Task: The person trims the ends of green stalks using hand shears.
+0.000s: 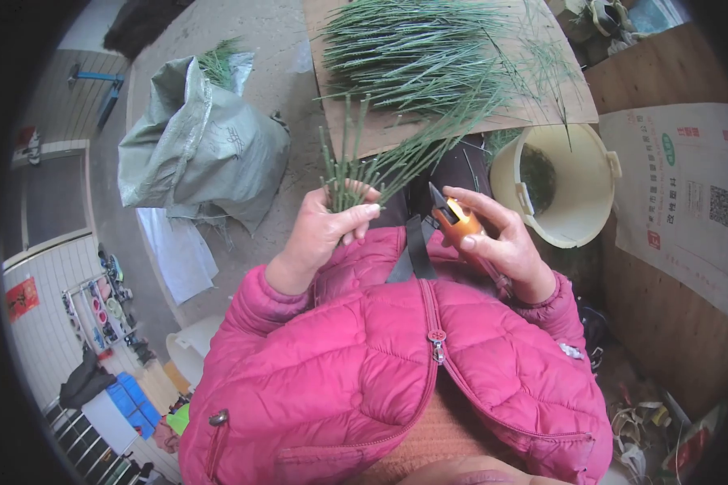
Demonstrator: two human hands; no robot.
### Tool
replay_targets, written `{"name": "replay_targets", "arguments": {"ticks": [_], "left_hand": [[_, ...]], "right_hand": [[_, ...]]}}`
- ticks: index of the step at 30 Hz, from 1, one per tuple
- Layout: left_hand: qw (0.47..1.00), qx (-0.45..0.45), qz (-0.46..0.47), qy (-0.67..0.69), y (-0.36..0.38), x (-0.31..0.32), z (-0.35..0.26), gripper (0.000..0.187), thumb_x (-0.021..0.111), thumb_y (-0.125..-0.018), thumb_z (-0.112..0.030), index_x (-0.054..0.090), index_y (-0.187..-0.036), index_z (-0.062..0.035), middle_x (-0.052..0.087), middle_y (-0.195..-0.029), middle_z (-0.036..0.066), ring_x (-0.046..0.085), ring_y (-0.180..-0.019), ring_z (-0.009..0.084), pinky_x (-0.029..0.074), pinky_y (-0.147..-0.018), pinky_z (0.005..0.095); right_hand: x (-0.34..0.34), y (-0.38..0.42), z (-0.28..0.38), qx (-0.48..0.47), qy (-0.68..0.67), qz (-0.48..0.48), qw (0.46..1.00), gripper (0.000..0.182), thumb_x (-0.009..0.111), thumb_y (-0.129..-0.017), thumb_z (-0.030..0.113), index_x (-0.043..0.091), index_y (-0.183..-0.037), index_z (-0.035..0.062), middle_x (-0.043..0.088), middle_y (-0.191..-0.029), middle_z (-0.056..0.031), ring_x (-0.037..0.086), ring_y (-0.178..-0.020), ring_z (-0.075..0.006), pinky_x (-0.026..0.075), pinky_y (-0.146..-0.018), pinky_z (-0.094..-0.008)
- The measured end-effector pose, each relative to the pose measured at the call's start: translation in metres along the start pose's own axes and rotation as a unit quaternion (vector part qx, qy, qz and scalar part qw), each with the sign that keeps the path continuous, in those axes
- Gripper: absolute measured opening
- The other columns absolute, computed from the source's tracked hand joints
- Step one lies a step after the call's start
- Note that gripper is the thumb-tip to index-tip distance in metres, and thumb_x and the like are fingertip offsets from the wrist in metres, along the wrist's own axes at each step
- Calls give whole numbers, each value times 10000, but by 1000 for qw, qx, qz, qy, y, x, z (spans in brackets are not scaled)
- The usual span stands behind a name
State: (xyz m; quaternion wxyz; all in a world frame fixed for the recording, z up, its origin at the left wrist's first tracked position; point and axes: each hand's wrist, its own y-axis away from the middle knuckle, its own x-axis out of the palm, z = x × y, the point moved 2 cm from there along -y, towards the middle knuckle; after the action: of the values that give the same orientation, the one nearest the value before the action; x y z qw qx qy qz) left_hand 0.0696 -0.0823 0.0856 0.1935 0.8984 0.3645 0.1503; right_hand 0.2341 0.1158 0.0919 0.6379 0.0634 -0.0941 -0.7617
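My left hand (332, 225) is closed around a bunch of thin green stems (349, 174), their cut ends standing up above the fingers and some stems slanting off to the right. In my right hand (505, 242) are orange-handled pruning shears (459, 222), with the dark blades pointing up and left. The shears are apart from the bunch, a short way to its right. Beyond both hands, a large pile of long green stems (421, 61) lies on a cardboard sheet (384, 139).
A cream bucket (574, 218) with green bits inside tilts at the right, beside a wooden panel (647, 259). At the left stands a pale woven sack (210, 153) with green stems at its mouth. A shoe rack (101, 311) is farther left.
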Motion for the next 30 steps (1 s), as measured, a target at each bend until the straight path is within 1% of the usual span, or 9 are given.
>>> {"name": "replay_targets", "arguments": {"ticks": [3, 9, 12, 15, 18, 21, 26, 27, 30], "left_hand": [[999, -6, 23, -36, -3, 15, -6, 138, 698, -845, -119, 645, -950, -47, 545, -534, 31, 439, -419, 60, 333, -407, 154], [998, 2, 35, -53, -5, 19, -10, 111, 712, -836, -118, 652, -908, -59, 531, -522, 19, 448, -429, 56, 337, -411, 156], [997, -6, 37, -64, -3, 18, -10, 107, 712, -834, -125, 654, -901, -66, 530, -525, 15, 448, -433, 56, 333, -410, 163], [996, -9, 34, -81, -3, 17, -9, 120, 725, -822, -140, 660, -902, -79, 543, -530, 16, 443, -433, 51, 342, -411, 163], [996, -3, 28, -89, -3, 16, -6, 117, 729, -823, -146, 670, -908, -90, 543, -522, 15, 424, -421, 45, 347, -421, 161], [995, -8, 22, -97, -2, 15, -6, 115, 729, -822, -145, 673, -907, -92, 526, -525, 0, 432, -452, 39, 385, -450, 159], [994, -7, 20, -111, 0, 14, -10, 123, 743, -812, -147, 679, -894, -81, 545, -551, -3, 462, -477, 44, 426, -465, 169], [993, -6, 20, -113, 1, 12, -10, 124, 744, -811, -150, 680, -892, -81, 546, -552, -2, 466, -478, 45, 432, -467, 171], [995, 8, 10, -104, 2, 7, -9, 114, 750, -798, -119, 686, -875, -64, 579, -564, 7, 494, -467, 49, 446, -475, 172]], "right_hand": [[0, 2, 5, -6, 11, 9, 1000, 668, 689, -823, 391, 502, -1352, 28, 582, -1269, -132, 549, -1128, -189, 400, -990, -318], [-2, 3, 5, -10, 11, -13, 1000, 686, 672, -823, 448, 509, -1351, 41, 601, -1228, -114, 559, -1075, -179, 402, -963, -311], [-3, 3, 3, -17, 18, -23, 999, 680, 685, -825, 443, 512, -1350, 46, 601, -1229, -108, 556, -1084, -175, 397, -973, -310], [-3, 3, 1, -29, 36, -27, 999, 606, 685, -856, 401, 536, -1335, 60, 609, -1228, -93, 553, -1080, -155, 400, -963, -296], [-4, 4, 3, -20, 22, -29, 999, 639, 691, -842, 429, 531, -1337, 58, 604, -1235, -105, 553, -1091, -171, 394, -980, -315], [-5, 4, 4, -21, 10, -38, 999, 685, 685, -826, 471, 524, -1338, 46, 605, -1216, -111, 554, -1073, -182, 392, -973, -327], [-7, 5, -1, -40, 17, -52, 998, 590, 693, -858, 373, 538, -1331, 57, 606, -1190, -90, 550, -1045, -163, 406, -948, -295], [-8, 5, -2, -41, 16, -55, 998, 583, 695, -861, 365, 540, -1332, 59, 605, -1186, -88, 550, -1038, -161, 408, -943, -290], [-17, 7, -8, -40, 13, -73, 996, 601, 683, -848, 387, 541, -1329, 57, 597, -1191, -111, 573, -1036, -191, 437, -926, -304]]}}
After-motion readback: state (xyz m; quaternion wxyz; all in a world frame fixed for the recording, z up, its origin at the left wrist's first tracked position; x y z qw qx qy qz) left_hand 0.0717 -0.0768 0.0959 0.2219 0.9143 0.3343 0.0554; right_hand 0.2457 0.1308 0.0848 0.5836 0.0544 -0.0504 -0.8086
